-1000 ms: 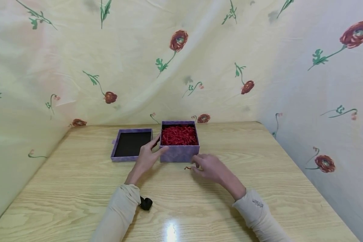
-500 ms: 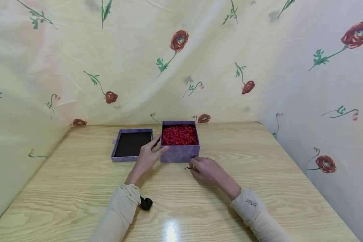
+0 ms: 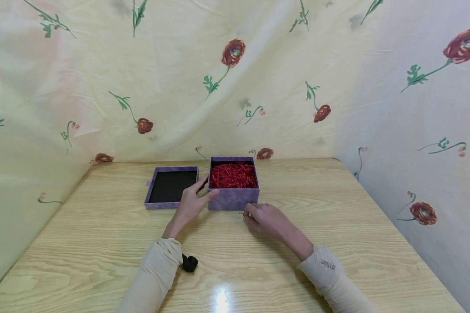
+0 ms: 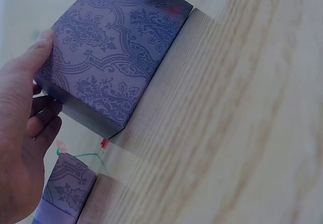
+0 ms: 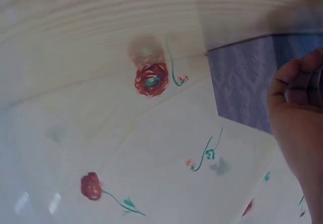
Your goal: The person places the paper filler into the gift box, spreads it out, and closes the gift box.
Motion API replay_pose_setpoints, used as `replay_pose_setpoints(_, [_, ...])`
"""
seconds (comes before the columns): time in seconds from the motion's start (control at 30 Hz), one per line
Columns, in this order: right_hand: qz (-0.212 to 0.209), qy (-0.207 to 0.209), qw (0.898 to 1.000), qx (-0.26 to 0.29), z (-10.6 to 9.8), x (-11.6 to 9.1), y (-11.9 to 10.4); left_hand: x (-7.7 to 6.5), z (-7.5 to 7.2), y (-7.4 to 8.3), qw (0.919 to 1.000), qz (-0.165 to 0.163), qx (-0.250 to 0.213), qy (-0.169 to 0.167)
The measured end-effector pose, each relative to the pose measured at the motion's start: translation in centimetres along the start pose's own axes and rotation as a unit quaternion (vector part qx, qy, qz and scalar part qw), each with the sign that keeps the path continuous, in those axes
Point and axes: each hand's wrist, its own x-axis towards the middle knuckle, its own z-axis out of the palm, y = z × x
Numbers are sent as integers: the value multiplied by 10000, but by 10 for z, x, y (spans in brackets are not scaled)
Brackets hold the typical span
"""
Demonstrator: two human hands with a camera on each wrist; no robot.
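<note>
Left hand (image 3: 189, 203) gripping the purple box (image 3: 232, 200), the right hand (image 3: 265, 219) now covers more of a loose strand (image 3: 241, 214) (pinched or not, one cannot tell), apparently within grasp.

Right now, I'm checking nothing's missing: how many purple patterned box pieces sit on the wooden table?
2: the square purple box holding red shreds, and the shallow, black-lined purple lid to its left. None looks hidden.

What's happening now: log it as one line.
left hand: grips purple damask-patterned box | right hand: at box's front right, hold unclear | box: open, red shredded filler inside | purple lid: left of box, inside up
</note>
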Motion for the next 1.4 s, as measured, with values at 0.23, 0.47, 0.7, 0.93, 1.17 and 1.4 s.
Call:
replay_pose_setpoints(0.23, [483, 411, 9940, 892, -37, 15, -2, 1, 0, -1, 10000, 14, 6, -10])
replay_pose_setpoints(0.47, [1039, 575, 9874, 1046, -54, 38, 9, 0, 0, 0, 10000, -24, 72, 13])
replay_pose_setpoints(0.7, [1317, 513, 9844, 1048, -49, 60, 21, 0, 0, -2, 10000, -52, 58, 34])
replay_pose_setpoints(0.93, [1367, 567, 9839, 1004, -44, 69, 24, 1, 0, -1, 9999, -54, 91, -9])
replay_pose_setpoints(1.17, [1250, 976, 9792, 1263, -41, 65, 19, 1, 0, 0, 9999, -103, 58, -11])
replay_pose_setpoints(1.4, [700, 1592, 9741, 1447, -32, 59, 1, 2, 0, 1, 9999, -104, 84, 30])
